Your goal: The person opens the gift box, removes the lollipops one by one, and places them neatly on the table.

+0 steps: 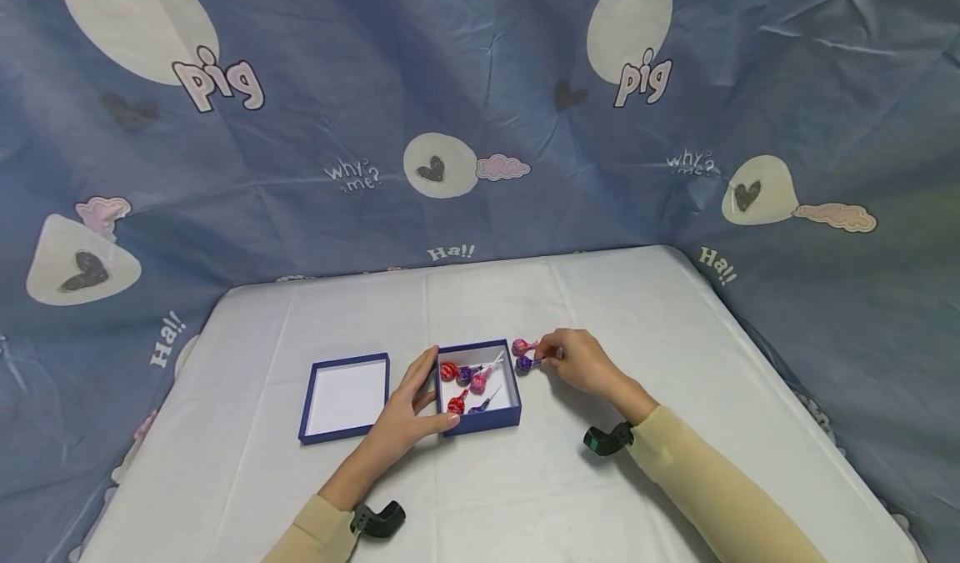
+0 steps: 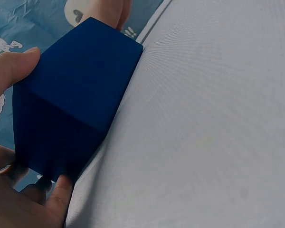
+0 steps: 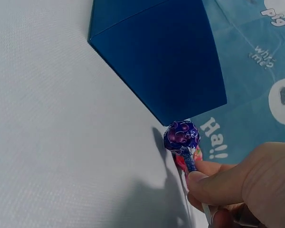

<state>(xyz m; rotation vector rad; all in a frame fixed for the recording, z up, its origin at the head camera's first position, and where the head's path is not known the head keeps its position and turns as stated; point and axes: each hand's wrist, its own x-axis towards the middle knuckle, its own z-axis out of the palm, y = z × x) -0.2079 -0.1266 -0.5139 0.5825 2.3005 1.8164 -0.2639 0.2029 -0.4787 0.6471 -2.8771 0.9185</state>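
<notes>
My left hand (image 1: pixel 408 409) grips the blue open box (image 1: pixel 495 419) at its left side, thumb on the front rim and fingers along the left wall. Inside the box lie several wrapped lollipops, among them a red lollipop (image 1: pixel 457 403) and a pink lollipop (image 1: pixel 480 381). Just right of the box, my right hand (image 1: pixel 587 364) pinches the stick of a purple lollipop (image 3: pixel 181 136) between thumb and fingers. Another pink lollipop (image 1: pixel 521 347) is right beside the purple one, partly hidden behind it in the right wrist view.
A blue-rimmed lid (image 1: pixel 306 409) with a white inside lies to the left of the box, inside up. Both stand on a white-covered table (image 1: pixel 480 496). A blue printed curtain (image 1: pixel 480 229) hangs behind the table and along its sides.
</notes>
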